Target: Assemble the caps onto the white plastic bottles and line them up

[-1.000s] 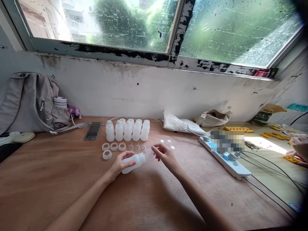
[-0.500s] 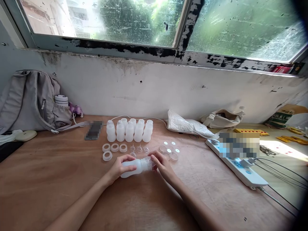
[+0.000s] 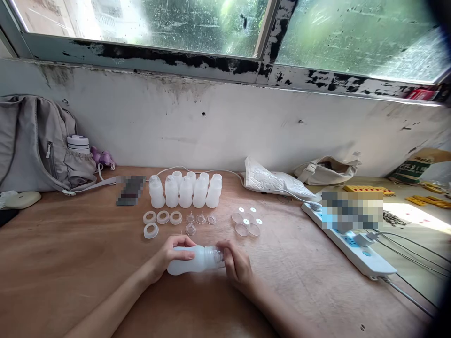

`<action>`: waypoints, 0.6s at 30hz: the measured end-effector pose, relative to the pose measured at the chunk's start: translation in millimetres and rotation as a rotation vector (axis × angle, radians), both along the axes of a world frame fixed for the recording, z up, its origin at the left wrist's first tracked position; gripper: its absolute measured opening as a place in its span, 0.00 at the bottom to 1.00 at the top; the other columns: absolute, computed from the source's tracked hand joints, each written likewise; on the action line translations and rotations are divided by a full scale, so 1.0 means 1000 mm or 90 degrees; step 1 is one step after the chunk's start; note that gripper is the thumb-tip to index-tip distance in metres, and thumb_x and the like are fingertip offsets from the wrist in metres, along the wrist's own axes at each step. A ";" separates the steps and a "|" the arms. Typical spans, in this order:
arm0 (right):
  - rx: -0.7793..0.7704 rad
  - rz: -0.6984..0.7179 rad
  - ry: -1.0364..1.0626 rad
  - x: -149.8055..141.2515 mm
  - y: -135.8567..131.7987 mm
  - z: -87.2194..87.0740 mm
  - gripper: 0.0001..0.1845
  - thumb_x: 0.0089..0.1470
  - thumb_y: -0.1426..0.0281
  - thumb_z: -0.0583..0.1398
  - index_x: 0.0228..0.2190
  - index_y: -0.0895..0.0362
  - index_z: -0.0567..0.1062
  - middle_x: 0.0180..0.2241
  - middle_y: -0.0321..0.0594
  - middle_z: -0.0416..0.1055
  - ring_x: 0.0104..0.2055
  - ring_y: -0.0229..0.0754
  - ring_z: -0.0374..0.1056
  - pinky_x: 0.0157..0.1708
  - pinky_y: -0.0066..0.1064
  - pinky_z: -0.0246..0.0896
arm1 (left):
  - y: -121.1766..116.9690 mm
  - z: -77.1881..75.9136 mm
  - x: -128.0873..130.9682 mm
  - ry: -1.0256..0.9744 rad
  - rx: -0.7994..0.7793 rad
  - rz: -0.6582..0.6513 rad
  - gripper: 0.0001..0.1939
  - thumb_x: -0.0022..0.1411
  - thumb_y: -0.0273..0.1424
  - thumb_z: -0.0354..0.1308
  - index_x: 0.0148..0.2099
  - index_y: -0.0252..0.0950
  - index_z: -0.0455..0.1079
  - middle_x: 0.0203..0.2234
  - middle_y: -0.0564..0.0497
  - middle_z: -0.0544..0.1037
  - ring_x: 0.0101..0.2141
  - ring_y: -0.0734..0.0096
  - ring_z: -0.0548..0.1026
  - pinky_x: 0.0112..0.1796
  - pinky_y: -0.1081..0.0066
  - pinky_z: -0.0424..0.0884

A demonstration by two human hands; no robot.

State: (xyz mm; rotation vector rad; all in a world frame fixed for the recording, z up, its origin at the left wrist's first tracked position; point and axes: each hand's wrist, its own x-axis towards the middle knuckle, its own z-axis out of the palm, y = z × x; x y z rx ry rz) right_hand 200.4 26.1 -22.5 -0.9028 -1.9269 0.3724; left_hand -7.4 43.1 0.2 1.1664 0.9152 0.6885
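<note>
A frosted white baby bottle [image 3: 192, 262] lies sideways just above the tabletop, its neck pointing right. My left hand [image 3: 172, 256] is wrapped round its body, thumb along the near side. At the other end, the curled fingers of my right hand [image 3: 235, 264] close on the clear cap [image 3: 217, 256], which they partly hide. Beyond my hands lie several white collar rings [image 3: 151, 230], several clear nipples [image 3: 190, 229] and several clear round caps [image 3: 241, 229] with white discs near them. Behind these, more white bottles [image 3: 185, 192] stand upright in rows.
A white power strip [image 3: 352, 244] with plugs and cables runs along the right. At the back are a white padded packet [image 3: 278, 183] and a beige bag [image 3: 327, 171]. A grey backpack [image 3: 35, 141] and a blurred phone [image 3: 130, 190] are on the left.
The bottle has moved left and nearer to me with both hands. My right hand has turned, its fingers now more curled round the cap end. The view has shifted slightly.
</note>
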 end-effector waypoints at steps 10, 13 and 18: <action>-0.508 0.093 0.326 -0.007 0.003 0.012 0.26 0.56 0.57 0.41 0.24 0.58 0.70 0.21 0.39 0.66 0.22 0.38 0.61 0.22 0.28 0.55 | -0.001 0.000 0.003 0.040 0.009 -0.014 0.13 0.43 0.35 0.60 0.31 0.32 0.69 0.24 0.52 0.72 0.25 0.73 0.67 0.25 0.76 0.58; -0.707 0.155 0.463 -0.012 0.007 0.013 0.29 0.54 0.53 0.42 0.21 0.61 0.71 0.20 0.39 0.65 0.19 0.35 0.59 0.20 0.26 0.52 | -0.002 0.000 0.005 0.061 0.043 -0.023 0.13 0.42 0.34 0.61 0.30 0.32 0.70 0.23 0.53 0.71 0.24 0.74 0.65 0.24 0.76 0.57; -0.775 0.193 0.488 -0.013 0.007 0.013 0.28 0.52 0.52 0.46 0.21 0.60 0.72 0.22 0.40 0.67 0.22 0.36 0.61 0.22 0.26 0.53 | -0.004 -0.001 0.007 0.076 0.083 -0.031 0.13 0.40 0.35 0.62 0.30 0.32 0.70 0.23 0.53 0.72 0.25 0.72 0.66 0.26 0.75 0.58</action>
